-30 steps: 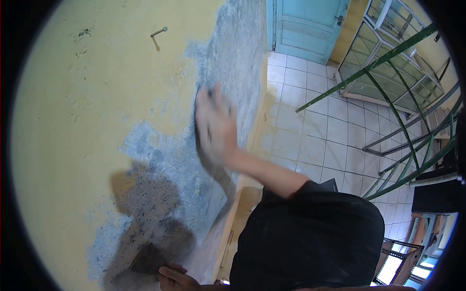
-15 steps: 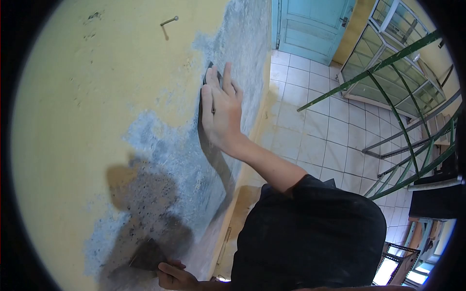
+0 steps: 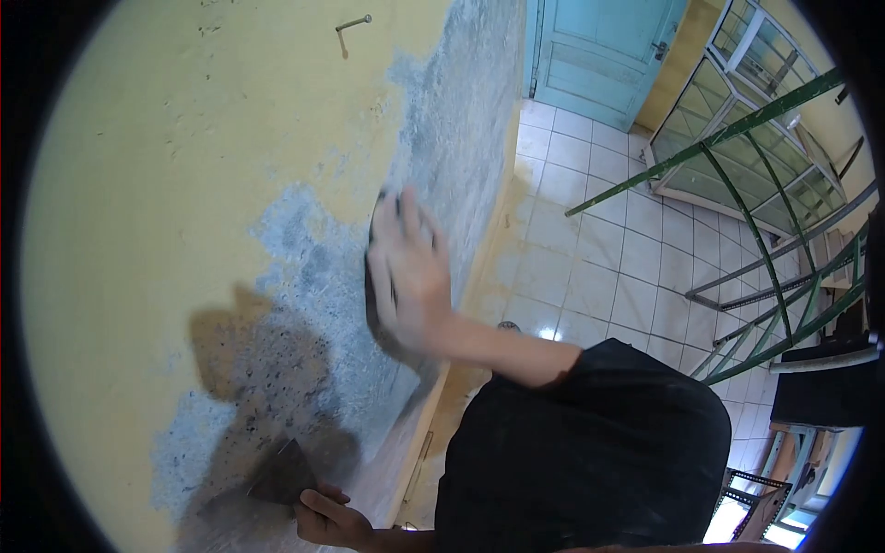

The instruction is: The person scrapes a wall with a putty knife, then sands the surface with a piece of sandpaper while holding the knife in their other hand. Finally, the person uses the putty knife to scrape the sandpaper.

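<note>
My right hand [image 3: 410, 267] lies against the wall, blurred by motion, its back toward me and fingers pointing up the view. Beneath its fingers shows the edge of a dark flat piece [image 3: 379, 205], pressed to the wall; its kind is hard to make out. At the bottom, my left hand [image 3: 330, 519] grips a putty knife [image 3: 284, 476] with a wide, dark, flared blade, held close to the wall. The wall [image 3: 120, 276] is yellow, with a bare grey-blue patch [image 3: 341, 295] where the paint is gone and the surface is pitted.
A nail [image 3: 355, 22] sticks out of the wall near the top. White floor tiles [image 3: 590, 240] run along the wall's base. Green metal bars [image 3: 701, 138] reach in from the right, before a glass cabinet [image 3: 737, 120]. A light blue door [image 3: 595, 64] stands at the back.
My right hand has slid down the view along the wall with the dark piece. The putty knife in my left hand has risen slightly, and the view has shifted a little.
</note>
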{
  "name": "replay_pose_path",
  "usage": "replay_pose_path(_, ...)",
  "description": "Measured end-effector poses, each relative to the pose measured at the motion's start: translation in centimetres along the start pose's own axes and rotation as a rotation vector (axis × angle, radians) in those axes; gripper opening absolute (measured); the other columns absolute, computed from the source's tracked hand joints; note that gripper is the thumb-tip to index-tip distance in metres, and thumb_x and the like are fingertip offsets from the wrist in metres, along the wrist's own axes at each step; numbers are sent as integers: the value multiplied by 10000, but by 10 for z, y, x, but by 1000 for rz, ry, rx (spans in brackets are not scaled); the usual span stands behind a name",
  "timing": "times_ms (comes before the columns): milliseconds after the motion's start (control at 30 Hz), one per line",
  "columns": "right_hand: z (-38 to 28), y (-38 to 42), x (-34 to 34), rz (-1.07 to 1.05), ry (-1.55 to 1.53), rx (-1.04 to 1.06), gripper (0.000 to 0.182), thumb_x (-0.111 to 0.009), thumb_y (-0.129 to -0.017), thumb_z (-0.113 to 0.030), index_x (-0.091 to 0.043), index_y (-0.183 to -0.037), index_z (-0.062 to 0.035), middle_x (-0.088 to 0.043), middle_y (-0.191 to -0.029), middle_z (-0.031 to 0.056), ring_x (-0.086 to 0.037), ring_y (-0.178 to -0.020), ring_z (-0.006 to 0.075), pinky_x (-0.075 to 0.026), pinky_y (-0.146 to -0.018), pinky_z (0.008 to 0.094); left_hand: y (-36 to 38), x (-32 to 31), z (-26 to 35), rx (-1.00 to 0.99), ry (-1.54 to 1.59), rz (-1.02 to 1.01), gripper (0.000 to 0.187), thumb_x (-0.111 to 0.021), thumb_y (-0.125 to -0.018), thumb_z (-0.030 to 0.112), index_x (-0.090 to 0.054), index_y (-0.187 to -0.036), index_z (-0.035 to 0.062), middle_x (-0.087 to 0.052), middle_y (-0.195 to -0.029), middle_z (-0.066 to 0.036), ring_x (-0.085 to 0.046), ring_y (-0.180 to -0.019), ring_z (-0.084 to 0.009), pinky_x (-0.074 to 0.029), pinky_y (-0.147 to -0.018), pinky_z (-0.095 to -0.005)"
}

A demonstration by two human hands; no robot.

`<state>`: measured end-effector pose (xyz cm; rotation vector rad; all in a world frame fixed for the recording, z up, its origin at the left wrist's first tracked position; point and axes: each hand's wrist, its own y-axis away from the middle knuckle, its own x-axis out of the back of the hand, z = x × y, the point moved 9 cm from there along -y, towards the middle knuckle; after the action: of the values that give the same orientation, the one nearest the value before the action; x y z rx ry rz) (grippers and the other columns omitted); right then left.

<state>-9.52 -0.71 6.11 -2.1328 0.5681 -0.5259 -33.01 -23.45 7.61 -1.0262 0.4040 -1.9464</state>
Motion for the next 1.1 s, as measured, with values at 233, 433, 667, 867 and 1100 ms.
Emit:
replay_pose_path(233,57,-65,-2,44,127,8,449,-548,-993,-67,-507,-1395,128,-518,-1429,329,-371,-1450,473,-305,-1125,547,8,2,-21,35,-22,-40,606,-474,-1084,369,-489,-560,64,-520,-458,-47,-480,-390,-153,-364,-419,-309)
replay_pose_path(433,7,-7,-1,-36,-42,4,438,-546,-999,-76,-511,-1390,118,-523,-1438,309,-381,-1435,485,-324,-1097,555,-5,-2,13,-63,-83,-30,655,-515,-1071,410,-535,-524,50,-523,-454,-53,-467,-391,-176,-384,-430,-348)
replay_pose_path(667,36,-61,-1,73,75,59,477,-594,-969,-60,-503,-1401,120,-513,-1458,300,-397,-1438,467,-283,-1150,543,9,-2,-26,-14,-74,-82,544,-421,-1101,324,-471,-624,67,-529,-469,-47,-503,-389,-139,-352,-417,-283)
replay_pose_path(867,8,6,-5,-61,-40,103,448,-561,-991,-67,-517,-1405,98,-519,-1456,295,-409,-1431,465,-300,-1134,526,-1,-2,3,12,-10,7,651,-503,-1074,416,-538,-553,28,-523,-455,-62,-459,-376,-172,-382,-404,-340)
replay_pose_path(1100,34,-60,-3,103,15,70,456,-565,-981,-58,-516,-1398,120,-532,-1435,308,-427,-1422,466,-290,-1150,517,8,-1,-23,43,-56,-54,539,-422,-1094,318,-490,-623,63,-537,-469,-51,-514,-384,-135,-359,-412,-276)
